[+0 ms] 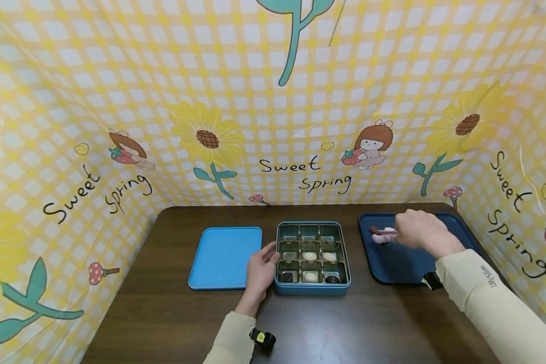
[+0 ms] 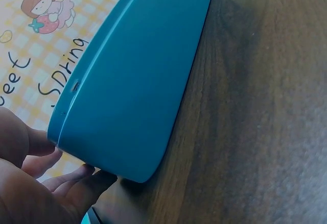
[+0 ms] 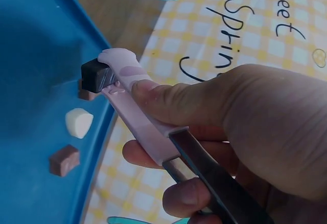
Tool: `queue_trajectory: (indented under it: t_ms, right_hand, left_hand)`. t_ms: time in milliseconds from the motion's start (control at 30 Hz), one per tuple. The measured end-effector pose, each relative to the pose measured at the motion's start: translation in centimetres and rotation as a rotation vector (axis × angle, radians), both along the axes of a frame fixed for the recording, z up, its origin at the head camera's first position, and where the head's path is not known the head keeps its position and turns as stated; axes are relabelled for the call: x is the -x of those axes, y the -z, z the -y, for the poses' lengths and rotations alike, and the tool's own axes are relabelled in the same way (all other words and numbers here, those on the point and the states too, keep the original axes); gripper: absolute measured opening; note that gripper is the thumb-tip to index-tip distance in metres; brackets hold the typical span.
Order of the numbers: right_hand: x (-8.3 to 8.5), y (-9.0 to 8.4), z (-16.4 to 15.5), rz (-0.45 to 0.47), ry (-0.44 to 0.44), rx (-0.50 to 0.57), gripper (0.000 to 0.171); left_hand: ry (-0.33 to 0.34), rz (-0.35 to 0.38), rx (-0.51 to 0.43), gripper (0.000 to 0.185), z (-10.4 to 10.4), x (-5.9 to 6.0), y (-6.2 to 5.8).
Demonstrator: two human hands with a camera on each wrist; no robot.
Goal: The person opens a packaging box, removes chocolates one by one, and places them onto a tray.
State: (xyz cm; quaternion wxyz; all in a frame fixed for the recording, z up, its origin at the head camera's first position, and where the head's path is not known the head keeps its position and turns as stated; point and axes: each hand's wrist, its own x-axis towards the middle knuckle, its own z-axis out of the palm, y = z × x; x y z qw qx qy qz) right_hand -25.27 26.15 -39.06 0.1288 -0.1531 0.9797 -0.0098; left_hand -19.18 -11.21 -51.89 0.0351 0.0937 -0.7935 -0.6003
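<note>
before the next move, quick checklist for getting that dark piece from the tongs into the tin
1. Grip on the piece: ok. The pink tongs clamp a dark chocolate piece at their tips.
2. Right hand on the tongs: ok, fingers wrapped round the handles, above the dark blue tray.
3. Tin steadied: ok. The left hand rests against the left side of the teal tin.
4. Free compartment: ok. The back row of the tin looks unfilled.
5. Lid out of the way: ok. The light blue lid lies flat to the tin's left.
6. How firm the clamp is: cannot tell.
</note>
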Motion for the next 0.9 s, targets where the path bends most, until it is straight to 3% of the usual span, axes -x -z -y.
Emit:
queue_trajectory:
  t_ms: [533, 900]
  right_hand:
    - [0.6, 2.4, -0.3, 0.045, 0.021, -0.016, 0.017]
    - [0.9, 2.6, -0.3, 0.065, 0.040, -0.033, 0.018]
  left_hand:
    - [0.000, 0.016, -0.014, 0.037, 0.0, 0.1, -0.2]
    - [-0.006, 0.010, -0.005, 0.037, 0.0, 0.1, 0.0]
